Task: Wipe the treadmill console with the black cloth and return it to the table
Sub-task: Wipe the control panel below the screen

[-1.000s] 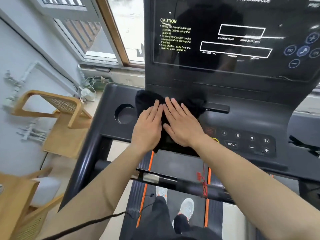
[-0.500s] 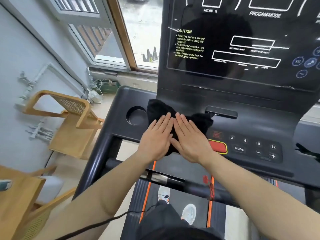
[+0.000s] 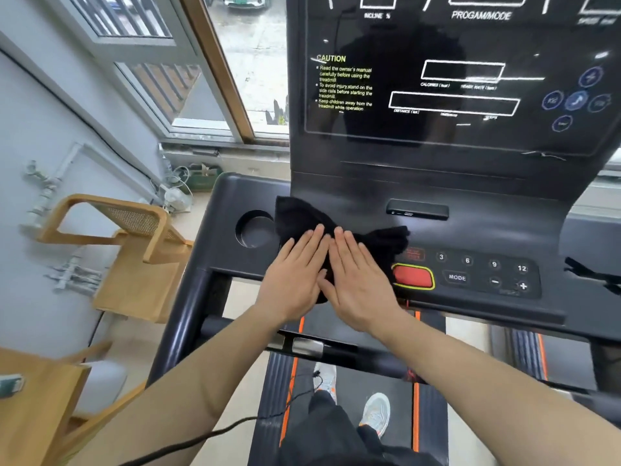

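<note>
The black cloth [image 3: 304, 215] lies spread on the lower shelf of the treadmill console [image 3: 487, 237], between the round cup holder [image 3: 253, 230] on its left and the button panel on its right. Both hands press flat on it with the fingers straight and close together, gripping nothing: the left hand [image 3: 294, 275] and the right hand [image 3: 361, 280] sit side by side, their inner edges touching, palms down over the near part of the cloth. Just to the right of the right hand is a red button [image 3: 412, 276] with a yellow rim, then a button marked "MODE" [image 3: 457, 277], round keys numbered 3, 6, 9 and 12, and a minus and a plus key. Above the cloth, a small dark slot [image 3: 417, 210] sits in the console face. The upright dark screen [image 3: 453, 79] carries "INCLINE %", "PROGAM/MODE" and a yellow "CAUTION" heading over lines about reading the owner's manual, standing on the side rails and keeping children away. Left of the treadmill stands a wooden chair [image 3: 134, 250], and a wooden table [image 3: 37, 408] corner shows at the lower left.
</note>
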`<state>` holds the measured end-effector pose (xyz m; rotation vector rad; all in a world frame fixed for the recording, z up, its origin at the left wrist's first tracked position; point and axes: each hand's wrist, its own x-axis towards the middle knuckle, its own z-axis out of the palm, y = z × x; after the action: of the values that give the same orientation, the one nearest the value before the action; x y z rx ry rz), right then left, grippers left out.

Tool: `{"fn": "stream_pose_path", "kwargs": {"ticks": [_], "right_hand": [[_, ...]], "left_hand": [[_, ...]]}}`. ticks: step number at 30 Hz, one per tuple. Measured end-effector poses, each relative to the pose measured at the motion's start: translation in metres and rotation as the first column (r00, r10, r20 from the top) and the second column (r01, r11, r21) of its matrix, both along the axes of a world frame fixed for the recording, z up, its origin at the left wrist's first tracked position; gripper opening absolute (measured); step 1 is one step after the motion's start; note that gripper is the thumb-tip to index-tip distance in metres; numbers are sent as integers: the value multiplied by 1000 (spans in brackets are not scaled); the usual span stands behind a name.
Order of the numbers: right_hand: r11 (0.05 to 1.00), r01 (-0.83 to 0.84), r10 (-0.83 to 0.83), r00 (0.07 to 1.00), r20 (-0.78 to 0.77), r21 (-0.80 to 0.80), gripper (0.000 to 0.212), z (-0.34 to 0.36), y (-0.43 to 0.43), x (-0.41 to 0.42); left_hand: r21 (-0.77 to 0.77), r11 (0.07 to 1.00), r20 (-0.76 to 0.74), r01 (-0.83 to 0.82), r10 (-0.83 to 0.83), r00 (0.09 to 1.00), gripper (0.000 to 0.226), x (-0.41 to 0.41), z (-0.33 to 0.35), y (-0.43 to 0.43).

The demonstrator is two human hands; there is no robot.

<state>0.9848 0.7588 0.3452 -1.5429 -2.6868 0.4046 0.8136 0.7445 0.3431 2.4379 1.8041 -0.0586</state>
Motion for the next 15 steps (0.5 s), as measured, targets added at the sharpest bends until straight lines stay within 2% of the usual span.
{"fn": "stream_pose_path", "kwargs": {"ticks": [3, 6, 10, 13, 15], "right_hand": [[999, -49, 50, 997, 53, -15, 77, 7, 30, 0], [1000, 14, -14, 997, 82, -1, 75, 12, 46, 16], [989, 147, -148, 987, 67, 19, 78, 7, 19, 45], [994, 105, -105, 993, 59, 7, 79, 6, -5, 42], [999, 39, -38, 999, 37, -31, 80, 6, -11, 22]], "left_hand": [[-37, 997, -8, -64, 64, 998, 68, 1, 6, 18], [-30, 994, 16, -108, 109, 994, 70, 23, 8, 38], [-15, 1000, 24, -7, 8, 1000, 64, 56, 3, 34], [-10, 994, 15, 112, -112, 994, 63, 42, 2, 15], [4, 993, 13, 116, -116, 993, 63, 19, 1, 1]]}}
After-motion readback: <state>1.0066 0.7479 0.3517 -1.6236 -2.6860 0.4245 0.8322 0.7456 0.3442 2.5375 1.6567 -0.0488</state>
